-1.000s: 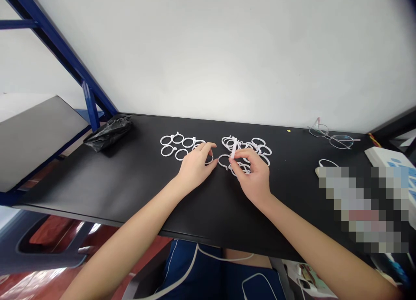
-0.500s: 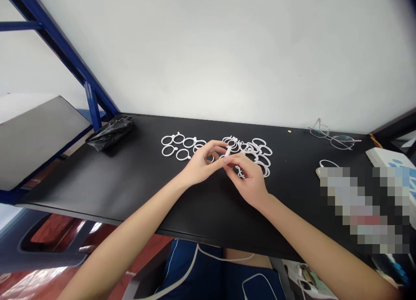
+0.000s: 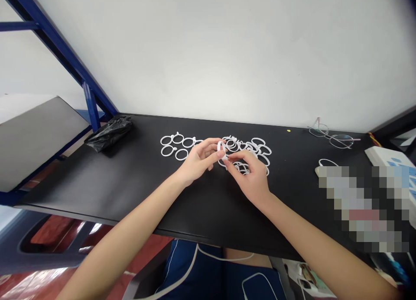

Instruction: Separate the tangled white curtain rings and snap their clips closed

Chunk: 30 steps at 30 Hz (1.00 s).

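Fingers of the left hand [image 3: 197, 163] and right hand [image 3: 252, 175] clamp one white ring [image 3: 219, 147] above the table [image 3: 208, 209]; more rings [image 3: 253, 148] lie toward its back edge.

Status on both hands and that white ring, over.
Left hand and right hand both on white ring. Ring held upright between fingers. Pile of loose rings close around right hand.

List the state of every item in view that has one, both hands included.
Held ring: raised, upright, between both hands
Left grip: closed on ring
Right grip: fingertips pinching ring's lower part
Left-side rings: flat, spread out
Right-side rings: heaped, overlapping
Black bag: crumpled
Eyeglasses: set down on table; folded or not, unclear
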Motion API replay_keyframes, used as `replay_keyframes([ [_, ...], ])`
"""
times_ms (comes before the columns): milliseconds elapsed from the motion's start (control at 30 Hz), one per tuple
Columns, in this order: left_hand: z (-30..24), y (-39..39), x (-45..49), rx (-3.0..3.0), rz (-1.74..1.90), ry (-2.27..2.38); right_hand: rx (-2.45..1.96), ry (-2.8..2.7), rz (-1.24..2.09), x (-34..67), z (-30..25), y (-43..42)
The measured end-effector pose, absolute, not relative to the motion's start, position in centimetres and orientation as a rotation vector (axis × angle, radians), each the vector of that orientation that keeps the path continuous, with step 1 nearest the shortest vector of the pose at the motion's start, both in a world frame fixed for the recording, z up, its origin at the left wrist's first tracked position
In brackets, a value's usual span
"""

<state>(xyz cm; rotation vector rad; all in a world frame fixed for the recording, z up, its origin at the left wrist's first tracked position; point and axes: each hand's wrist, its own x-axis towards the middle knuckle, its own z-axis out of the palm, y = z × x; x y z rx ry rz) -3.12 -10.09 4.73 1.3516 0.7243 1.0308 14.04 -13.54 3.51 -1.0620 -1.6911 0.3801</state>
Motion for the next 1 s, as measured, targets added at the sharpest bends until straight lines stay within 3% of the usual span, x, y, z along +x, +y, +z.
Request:
replay_keyframes([
  [1000,4.6,-9.9,-3.4,1.028,0.880,0.644,-0.925,-1.820,0.288,14.0,3.0,-13.8],
])
